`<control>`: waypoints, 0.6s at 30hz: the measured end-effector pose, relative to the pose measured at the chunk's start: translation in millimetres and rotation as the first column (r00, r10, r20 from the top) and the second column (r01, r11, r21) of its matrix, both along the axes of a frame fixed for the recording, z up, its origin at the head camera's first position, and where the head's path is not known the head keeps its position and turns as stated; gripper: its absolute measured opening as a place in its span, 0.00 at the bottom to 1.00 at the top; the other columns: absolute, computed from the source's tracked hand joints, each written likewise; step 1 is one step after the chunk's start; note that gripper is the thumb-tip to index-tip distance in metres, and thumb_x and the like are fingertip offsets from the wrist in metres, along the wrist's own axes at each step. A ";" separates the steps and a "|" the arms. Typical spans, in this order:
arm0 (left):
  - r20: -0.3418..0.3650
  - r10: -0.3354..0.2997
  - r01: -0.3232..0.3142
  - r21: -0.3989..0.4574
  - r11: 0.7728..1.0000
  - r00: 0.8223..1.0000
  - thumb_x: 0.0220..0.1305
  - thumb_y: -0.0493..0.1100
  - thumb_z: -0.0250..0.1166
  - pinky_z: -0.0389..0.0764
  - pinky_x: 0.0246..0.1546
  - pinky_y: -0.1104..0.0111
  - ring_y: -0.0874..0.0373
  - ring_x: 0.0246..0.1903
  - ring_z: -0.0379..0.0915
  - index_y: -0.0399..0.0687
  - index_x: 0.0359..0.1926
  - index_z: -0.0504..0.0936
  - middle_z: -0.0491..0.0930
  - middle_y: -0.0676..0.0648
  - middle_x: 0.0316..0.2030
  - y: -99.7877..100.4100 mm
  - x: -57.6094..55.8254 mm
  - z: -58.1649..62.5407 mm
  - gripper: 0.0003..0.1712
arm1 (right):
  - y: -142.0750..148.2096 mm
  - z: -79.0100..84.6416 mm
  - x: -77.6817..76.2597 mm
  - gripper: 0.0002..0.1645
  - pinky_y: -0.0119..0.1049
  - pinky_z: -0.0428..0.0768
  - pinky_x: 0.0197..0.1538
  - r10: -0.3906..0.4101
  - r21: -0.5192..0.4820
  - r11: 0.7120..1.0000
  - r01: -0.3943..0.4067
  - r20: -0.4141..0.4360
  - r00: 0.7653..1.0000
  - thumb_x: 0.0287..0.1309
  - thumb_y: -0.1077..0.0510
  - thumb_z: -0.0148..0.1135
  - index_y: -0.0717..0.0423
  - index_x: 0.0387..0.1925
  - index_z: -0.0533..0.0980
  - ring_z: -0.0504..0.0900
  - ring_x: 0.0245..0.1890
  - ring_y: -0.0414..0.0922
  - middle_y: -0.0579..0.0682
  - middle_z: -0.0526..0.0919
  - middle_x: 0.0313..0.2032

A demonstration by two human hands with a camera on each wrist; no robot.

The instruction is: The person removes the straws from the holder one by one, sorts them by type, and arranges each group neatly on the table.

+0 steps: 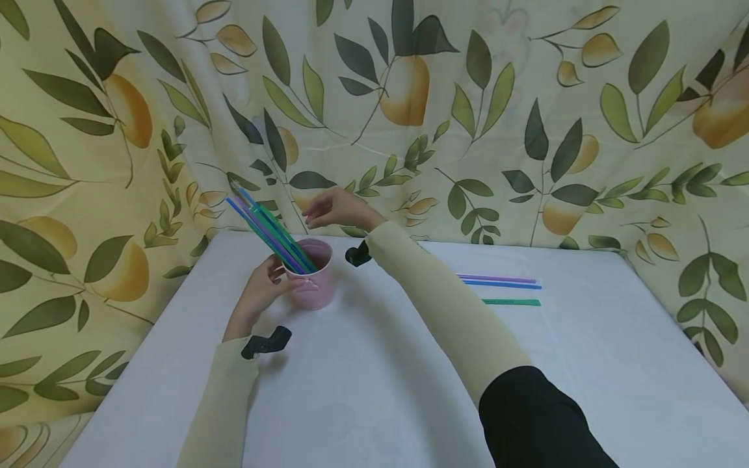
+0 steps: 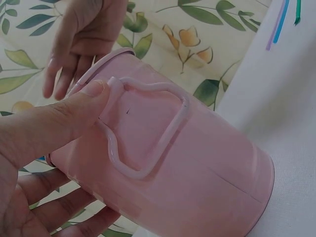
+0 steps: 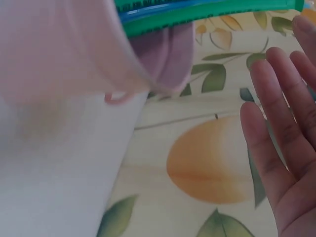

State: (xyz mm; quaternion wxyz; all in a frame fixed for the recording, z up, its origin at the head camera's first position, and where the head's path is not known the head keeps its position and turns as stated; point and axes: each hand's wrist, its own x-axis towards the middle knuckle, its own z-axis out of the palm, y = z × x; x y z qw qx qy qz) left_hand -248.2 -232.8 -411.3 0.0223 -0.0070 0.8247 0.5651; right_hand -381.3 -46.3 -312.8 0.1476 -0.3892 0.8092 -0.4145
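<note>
A pink bucket (image 1: pixel 316 296) stands near the table's far left part, with a bundle of long thin green, blue and purple sticks (image 1: pixel 275 231) leaning out of it to the left. My left hand (image 1: pixel 260 289) holds the bucket by its side. In the left wrist view the thumb presses near the rim by a pink wire handle (image 2: pixel 112 148), and the fingers lie on the other side. Above and right of the rim, my right hand (image 1: pixel 339 209) hovers with loosely bent fingers, nothing in it. Dark printing marks a green stick (image 3: pixel 212 15) in the right wrist view.
On the white table (image 1: pixel 363 403), a purple stick (image 1: pixel 509 279), a blue stick (image 1: pixel 509 285) and a green stick (image 1: pixel 515 302) lie right of the right forearm, partly hidden by it. A leaf-and-fruit patterned curtain (image 1: pixel 374 149) hangs along the back edge.
</note>
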 end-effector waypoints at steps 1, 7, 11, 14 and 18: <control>-0.001 -0.002 0.002 0.001 1.000 1.000 0.56 0.50 0.68 0.58 0.70 0.52 0.43 0.70 0.51 0.44 0.71 0.53 0.55 0.39 0.71 0.0 0.0 0.2 0.48 | -2.6 -1.4 0.2 0.16 0.32 0.83 0.48 -0.005 -0.014 1.000 0.006 0.011 1.000 0.52 0.63 0.67 0.64 0.45 0.80 0.85 0.39 0.44 0.58 0.86 0.40; 0.034 0.001 -0.001 0.006 1.000 0.999 0.56 0.50 0.68 0.56 0.71 0.51 0.44 0.70 0.51 0.45 0.71 0.53 0.55 0.41 0.71 1.5 1.7 8.5 0.47 | -16.5 -9.9 -0.7 0.16 0.33 0.84 0.46 -0.014 -0.055 0.998 0.019 0.089 0.996 0.51 0.66 0.66 0.66 0.44 0.79 0.85 0.37 0.44 0.61 0.85 0.39; 0.060 -0.001 0.000 0.013 1.000 0.998 0.58 0.47 0.67 0.55 0.71 0.50 0.42 0.70 0.50 0.43 0.71 0.52 0.54 0.39 0.71 7.1 9.6 22.9 0.46 | -23.0 -15.0 -3.6 0.16 0.32 0.84 0.46 -0.029 -0.017 0.999 0.031 0.100 0.995 0.51 0.66 0.66 0.65 0.45 0.79 0.85 0.37 0.44 0.60 0.85 0.39; 0.062 -0.007 0.006 0.011 1.000 0.998 0.58 0.46 0.66 0.56 0.71 0.49 0.41 0.70 0.49 0.42 0.71 0.51 0.54 0.38 0.71 9.8 13.6 28.4 0.46 | -27.2 -16.6 -3.2 0.16 0.32 0.84 0.46 -0.039 0.002 0.999 0.039 0.104 0.994 0.52 0.66 0.66 0.64 0.45 0.79 0.85 0.38 0.46 0.61 0.85 0.40; 0.032 -0.014 0.014 -0.007 1.000 0.999 0.58 0.49 0.67 0.57 0.70 0.49 0.41 0.70 0.50 0.43 0.72 0.50 0.54 0.38 0.71 4.9 6.9 15.4 0.48 | -32.5 -18.1 -1.9 0.18 0.32 0.83 0.47 -0.027 0.003 1.000 0.027 0.113 0.993 0.51 0.67 0.66 0.68 0.46 0.78 0.85 0.39 0.47 0.62 0.85 0.41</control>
